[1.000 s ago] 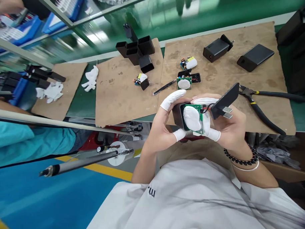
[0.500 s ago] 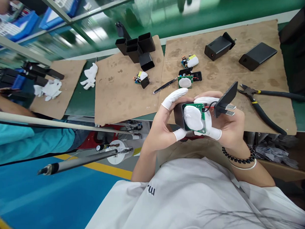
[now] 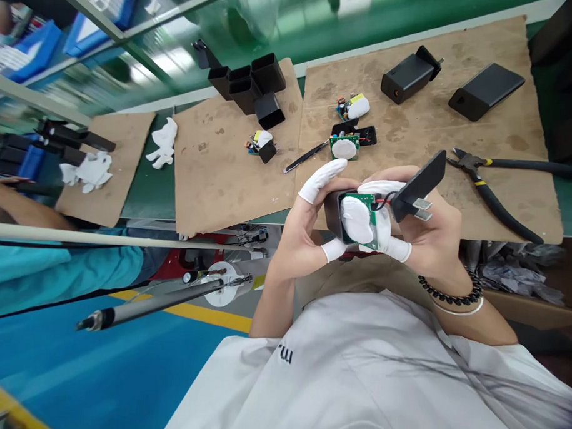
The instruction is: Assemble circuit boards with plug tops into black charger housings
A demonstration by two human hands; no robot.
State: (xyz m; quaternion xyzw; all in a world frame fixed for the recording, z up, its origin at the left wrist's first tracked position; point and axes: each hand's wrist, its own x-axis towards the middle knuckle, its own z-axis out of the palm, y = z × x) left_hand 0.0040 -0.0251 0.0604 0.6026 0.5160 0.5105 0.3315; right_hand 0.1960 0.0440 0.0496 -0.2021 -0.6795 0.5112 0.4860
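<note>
Gripping the casing [image 3: 333, 215] left-handed [image 3: 301, 243], my right hand [image 3: 430, 238] holds the board [image 3: 367, 200] partway in, plug plate [image 3: 421, 185] unfitted.

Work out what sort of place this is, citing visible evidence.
Probably an electronics assembly workshop: a green circuit board with a white patch sits at the mouth of a boxy black plastic case, and black-handled pliers rest on brown cardboard.

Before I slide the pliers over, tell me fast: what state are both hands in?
Left hand: closed around the black case.
Right hand: closed on the white-coated circuit board.
</note>
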